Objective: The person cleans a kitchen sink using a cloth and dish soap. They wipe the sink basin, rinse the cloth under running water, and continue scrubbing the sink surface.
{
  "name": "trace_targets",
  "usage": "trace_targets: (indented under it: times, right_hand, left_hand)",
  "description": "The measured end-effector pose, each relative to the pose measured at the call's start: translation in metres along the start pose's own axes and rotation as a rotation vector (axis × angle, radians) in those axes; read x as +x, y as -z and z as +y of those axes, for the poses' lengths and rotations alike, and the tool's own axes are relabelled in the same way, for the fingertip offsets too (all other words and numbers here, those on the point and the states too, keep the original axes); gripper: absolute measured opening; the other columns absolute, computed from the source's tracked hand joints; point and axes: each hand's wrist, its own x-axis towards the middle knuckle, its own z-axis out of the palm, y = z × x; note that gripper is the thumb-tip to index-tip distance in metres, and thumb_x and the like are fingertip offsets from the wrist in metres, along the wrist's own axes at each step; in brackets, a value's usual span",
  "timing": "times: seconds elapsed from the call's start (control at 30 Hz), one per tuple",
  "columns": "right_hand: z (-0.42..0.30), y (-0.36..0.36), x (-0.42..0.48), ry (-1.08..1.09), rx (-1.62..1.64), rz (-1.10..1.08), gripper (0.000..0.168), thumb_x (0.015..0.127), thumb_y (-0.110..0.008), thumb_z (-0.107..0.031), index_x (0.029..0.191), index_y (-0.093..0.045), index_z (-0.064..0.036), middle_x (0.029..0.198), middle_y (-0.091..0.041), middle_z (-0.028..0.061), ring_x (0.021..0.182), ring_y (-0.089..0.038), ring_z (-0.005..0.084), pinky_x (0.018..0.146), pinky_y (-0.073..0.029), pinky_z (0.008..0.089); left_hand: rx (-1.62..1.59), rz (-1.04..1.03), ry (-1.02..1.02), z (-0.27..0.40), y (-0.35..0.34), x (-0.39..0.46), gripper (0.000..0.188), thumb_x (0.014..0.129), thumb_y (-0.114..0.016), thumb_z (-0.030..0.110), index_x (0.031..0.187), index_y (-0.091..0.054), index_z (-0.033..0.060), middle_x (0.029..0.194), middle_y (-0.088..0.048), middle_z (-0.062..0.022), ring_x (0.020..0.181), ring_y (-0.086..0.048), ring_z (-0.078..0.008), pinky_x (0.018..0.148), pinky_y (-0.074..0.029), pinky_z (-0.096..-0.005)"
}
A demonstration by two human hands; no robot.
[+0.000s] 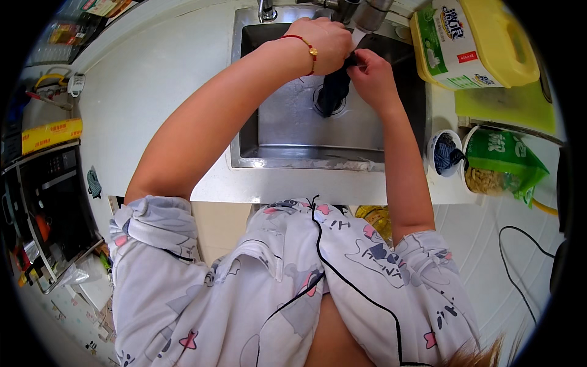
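Over the stainless steel sink [316, 133], a dark wet cloth [334, 91] hangs down above the drain. My left hand [321, 46], with a red cord bracelet at its wrist, grips the cloth's upper end; its fingertips are hidden. On the other side, my right hand [373, 78] pinches the same upper end between thumb and fingers. Just above both hands is the faucet [373, 16], and water [357, 37] runs from it onto the cloth.
Right of the sink stand a yellow jug [477, 43], a green cutting board [509, 108], a white cup [433, 153] with dark blue cloth [445, 153] inside, and a green food bag [500, 151]. A small striped cloth [94, 184] lies on the left counter. A second spout [267, 11] rises behind.
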Motion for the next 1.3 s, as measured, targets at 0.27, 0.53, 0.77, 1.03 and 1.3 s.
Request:
trace_targets:
  times: [0.27, 0.53, 0.77, 1.03, 1.3]
  right_hand:
    - [-0.014, 0.001, -0.001, -0.01, 0.153, 0.124, 0.015, 0.07, -0.053, -0.011, 0.082, -0.054, -0.002, 0.066, -0.057, 0.0099, 0.055, -0.053, 0.0163, 0.055, -0.042, 0.0252]
    - [0.0, 0.01, -0.008, -0.054, 0.021, 0.053, 0.015, 0.068, -0.055, -0.009, 0.081, -0.054, -0.002, 0.07, -0.057, 0.008, 0.06, -0.055, 0.0152, 0.058, -0.044, 0.0254]
    - [-0.016, -0.021, -0.018, 0.008, 0.427, 0.139, 0.027, 0.069, -0.063, -0.01, 0.089, -0.045, -0.003, 0.073, -0.055, 0.0045, 0.062, -0.053, 0.0103, 0.059, -0.044, 0.0246]
    - [0.006, -0.02, -0.012, -0.172, 0.345, 0.195, 0.008, 0.069, -0.056, -0.003, 0.076, -0.051, -0.002, 0.066, -0.054, 0.0004, 0.057, -0.048, 0.0077, 0.055, -0.04, 0.0205]
    - [-0.001, 0.001, 0.013, -0.197, 0.698, 0.085, 0.009, 0.071, -0.049, -0.001, 0.079, -0.053, -0.002, 0.066, -0.053, 0.0008, 0.06, -0.047, 0.0067, 0.055, -0.038, 0.0199]
  left_hand:
    - [-0.407, 0.145, -0.032, -0.02, -0.017, 0.003, 0.024, 0.071, -0.053, 0.022, 0.086, -0.058, 0.004, 0.086, -0.059, -0.015, 0.084, -0.056, -0.0293, 0.074, -0.044, -0.0341]
    - [-0.406, -0.001, 0.063, -0.017, -0.019, 0.005, 0.025, 0.074, -0.057, 0.025, 0.071, -0.057, 0.0006, 0.068, -0.058, -0.013, 0.063, -0.057, -0.0221, 0.06, -0.046, -0.03]
    - [-0.923, -0.085, 0.268, -0.005, -0.022, 0.015, 0.038, 0.075, -0.059, 0.036, 0.075, -0.059, -0.0019, 0.063, -0.057, -0.0055, 0.055, -0.052, -0.0119, 0.054, -0.042, -0.025]
    - [-1.531, 0.127, 0.361, -0.013, -0.044, 0.029, 0.02, 0.074, -0.055, 0.019, 0.076, -0.065, 0.0025, 0.07, -0.06, -0.0054, 0.058, -0.051, -0.0116, 0.055, -0.04, -0.025]
    - [-1.911, 0.333, 0.462, -0.015, -0.042, 0.033, 0.014, 0.076, -0.056, 0.02, 0.083, -0.058, 0.0082, 0.075, -0.057, -0.0039, 0.069, -0.053, -0.012, 0.062, -0.043, -0.0288]
